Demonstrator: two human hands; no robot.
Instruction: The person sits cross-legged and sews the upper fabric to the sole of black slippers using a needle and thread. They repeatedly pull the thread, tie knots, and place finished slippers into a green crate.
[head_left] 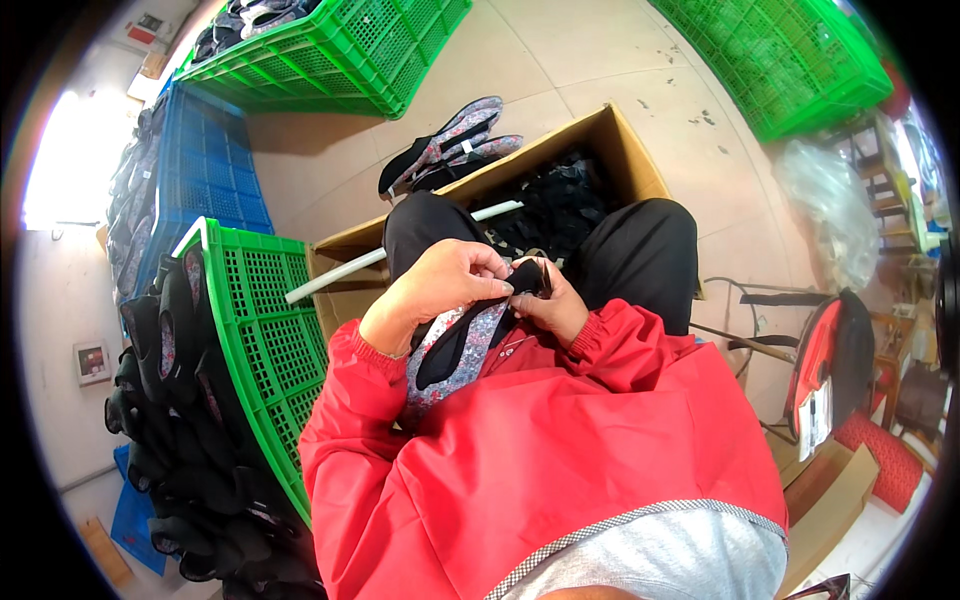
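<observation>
Over my lap, my left hand (440, 288) and my right hand (556, 306) hold one black fabric shoe with a grey floral pattern (470, 348). The left thumb and fingers pinch its upper end from the left. Right-hand fingers are closed on the same end, next to a small dark piece (545, 278) whose kind I cannot make out. The shoe's lower end rests against my red sleeve and front. Just beyond my knees stands an open cardboard box (640, 150) holding a heap of small black pieces (565, 200).
A white tube (340, 278) lies across the box's left side. Several floral shoes (450, 150) lie behind it. Green crate (265, 330) and blue crate (215, 160) with shoes stand left; green crates (370, 55) (780, 70) stand farther off. A red-and-black chair (835, 350) is right.
</observation>
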